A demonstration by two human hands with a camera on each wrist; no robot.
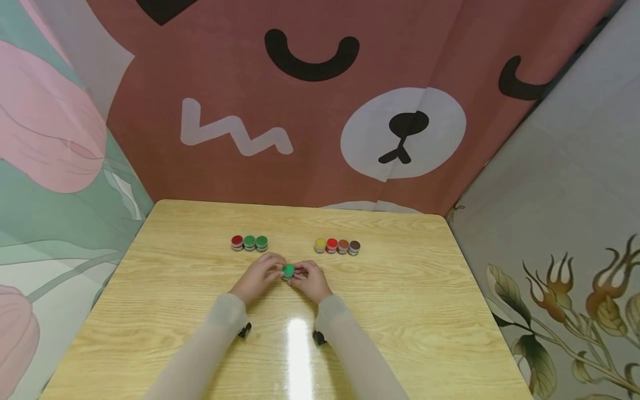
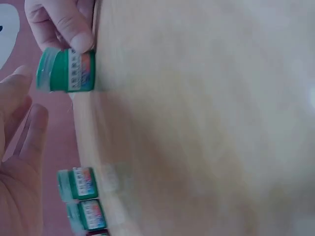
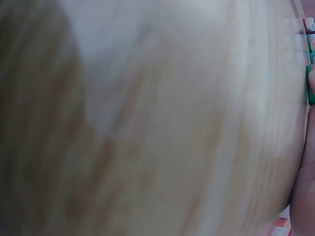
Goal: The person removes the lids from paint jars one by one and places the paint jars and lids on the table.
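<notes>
- Jar (image 1: 288, 271), green, sits between the two hands over the middle of the table (image 1: 425, 300), nearer the person than the other jars; whether its base touches the wood or hangs just off it, I cannot tell.
- Right hand (image 1: 311, 280) pinches the jar, its thumb (image 2: 81, 41) pressed to the side.
- Left hand (image 1: 256, 279) is just beside the jar, fingers loosely extended; the left wrist view shows a gap between those fingertips and the jar.
- Handling, as I judge it: light, stiff, probably smooth plastic, a little slippery in dry fingers, not very fragile. Best hold is thumb against fingers on opposite sides of the green part, below the clear end (image 2: 45, 70).
- Direction: it stands upright, clear end up, long axis vertical and only slightly longer than the jar is wide. Its label (image 2: 78, 71) faces the left wrist camera.
- Behind it, to the left, are a dark red jar (image 1: 237, 242) and two green jars (image 1: 249, 241); to the right, yellow (image 1: 320, 245), red (image 1: 332, 245), orange (image 1: 343, 246) and brown (image 1: 354, 247) ones.
</notes>
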